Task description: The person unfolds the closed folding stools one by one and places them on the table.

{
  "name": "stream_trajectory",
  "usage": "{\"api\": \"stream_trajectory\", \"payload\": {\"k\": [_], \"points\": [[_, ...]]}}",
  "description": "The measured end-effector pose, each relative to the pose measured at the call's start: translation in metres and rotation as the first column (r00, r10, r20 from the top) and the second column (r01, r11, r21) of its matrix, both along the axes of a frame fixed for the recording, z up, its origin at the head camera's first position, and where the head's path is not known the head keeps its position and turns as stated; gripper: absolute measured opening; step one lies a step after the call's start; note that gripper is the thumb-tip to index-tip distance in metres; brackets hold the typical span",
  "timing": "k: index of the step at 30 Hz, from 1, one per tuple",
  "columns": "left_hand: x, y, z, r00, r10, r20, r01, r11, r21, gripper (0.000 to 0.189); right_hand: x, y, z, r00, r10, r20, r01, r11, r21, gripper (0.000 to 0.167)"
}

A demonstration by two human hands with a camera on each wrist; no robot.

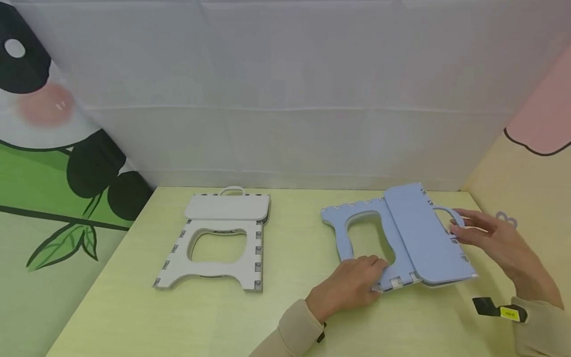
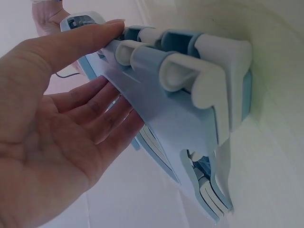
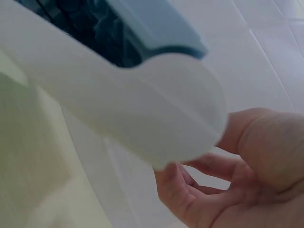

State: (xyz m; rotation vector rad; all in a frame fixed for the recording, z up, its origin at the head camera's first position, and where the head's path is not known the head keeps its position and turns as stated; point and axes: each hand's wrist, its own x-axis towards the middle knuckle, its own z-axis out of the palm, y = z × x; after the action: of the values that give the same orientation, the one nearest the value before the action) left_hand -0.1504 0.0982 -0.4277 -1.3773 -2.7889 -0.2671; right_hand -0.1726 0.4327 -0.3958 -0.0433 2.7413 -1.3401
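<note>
A blue folding stool (image 1: pixel 421 238), folded flat, lies tilted at the right of the table in the head view. Its near leg edge sits in the grip of my left hand (image 1: pixel 352 282); the left wrist view shows the thumb along the hinged edge and the fingers against the broad face. On the far side, my right hand (image 1: pixel 497 235) pinches the looped carry handle (image 1: pixel 458 218) between thumb and fingers. The right wrist view has the stool's pale rounded end (image 3: pixel 180 104) in front of part of that hand. A white folding stool (image 1: pixel 218 270), also folded, lies at the left.
Both stools are over a pale yellow-green table (image 1: pixel 290 238). A white cloth wall (image 1: pixel 285 99) rises behind it, and printed panels flank both sides. A black strap with a yellow label (image 1: pixel 508 312) sits at my right wrist.
</note>
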Motion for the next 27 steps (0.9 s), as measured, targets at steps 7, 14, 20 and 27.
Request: {"api": "stream_trajectory", "payload": {"k": [7,14,20,27], "points": [[-0.002,0.003,0.002,1.000,-0.006,-0.025,0.007,0.999,0.031,0.046,0.001,-0.002,0.012,0.999,-0.029,-0.021,0.029,0.999,-0.018,0.063],[-0.001,0.006,0.002,1.000,-0.001,-0.017,0.002,0.999,0.048,0.048,0.003,-0.007,0.022,0.996,-0.091,-0.001,0.091,0.996,0.007,0.068],[-0.001,0.006,0.002,1.000,0.012,0.010,-0.013,0.998,0.060,0.051,0.003,-0.012,0.027,0.991,-0.130,0.007,0.130,0.991,-0.010,0.073],[0.000,0.006,0.002,1.000,0.017,-0.012,-0.016,0.996,0.093,0.050,0.005,-0.017,0.038,0.989,-0.138,-0.061,0.138,0.990,-0.002,0.067]]}}
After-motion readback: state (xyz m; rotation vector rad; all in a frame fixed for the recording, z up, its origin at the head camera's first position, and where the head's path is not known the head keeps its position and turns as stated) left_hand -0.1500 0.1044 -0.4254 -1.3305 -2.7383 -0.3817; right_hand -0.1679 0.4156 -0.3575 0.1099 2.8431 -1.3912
